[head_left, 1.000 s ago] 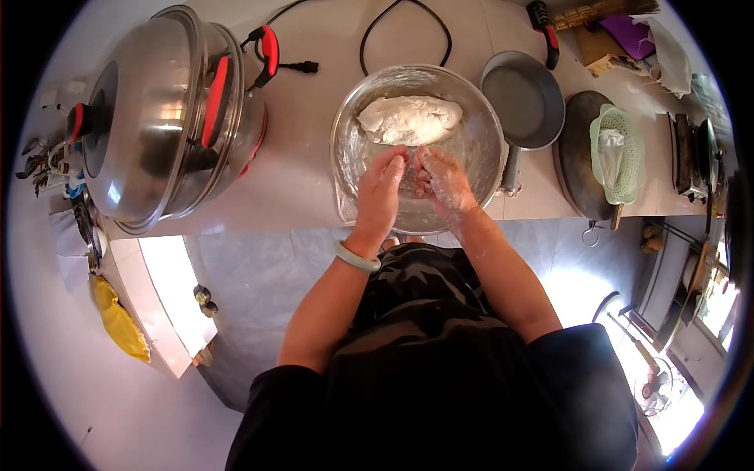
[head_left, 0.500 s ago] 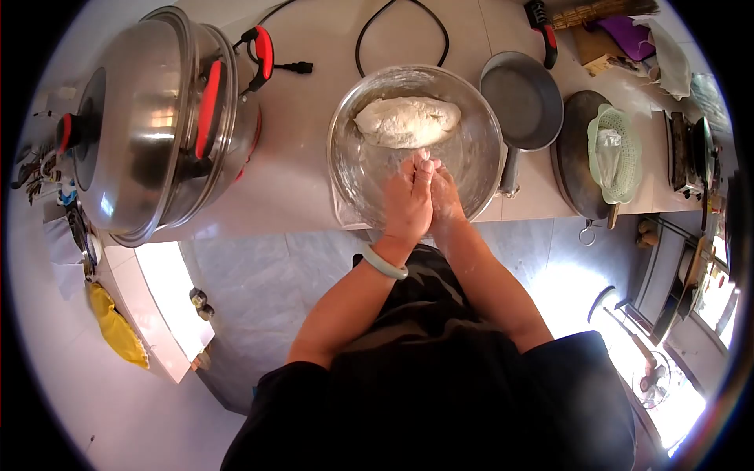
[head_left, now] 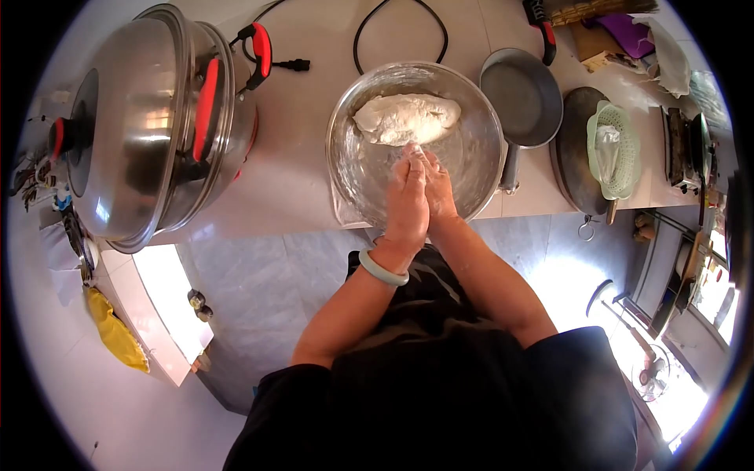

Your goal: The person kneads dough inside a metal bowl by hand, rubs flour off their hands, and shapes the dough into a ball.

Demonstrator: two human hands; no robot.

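A floury lump of dough (head_left: 408,118) lies in the far half of a metal bowl (head_left: 491,169). Over the near half of that bowl, my left hand (head_left: 408,200) and my right hand (head_left: 441,192) are pressed palm to palm. Their fingers are stretched out and point toward the dough, the tips close to its near edge. White flour or dough bits coat the fingers. I see no object between the palms, though their inner faces are hidden. A pale bangle (head_left: 383,269) circles my left wrist.
A large lidded steel pot (head_left: 133,125) with red handles stands at left. Right of the bowl are a grey frying pan (head_left: 521,98), a dark round board (head_left: 572,157) and a green basket (head_left: 625,153). A black cable (head_left: 357,39) lies behind the bowl. The counter's front edge runs below.
My fingers have straightened from a more folded clasp, and the palms now lie flat against each other. The dough stays in the same place in the bowl.
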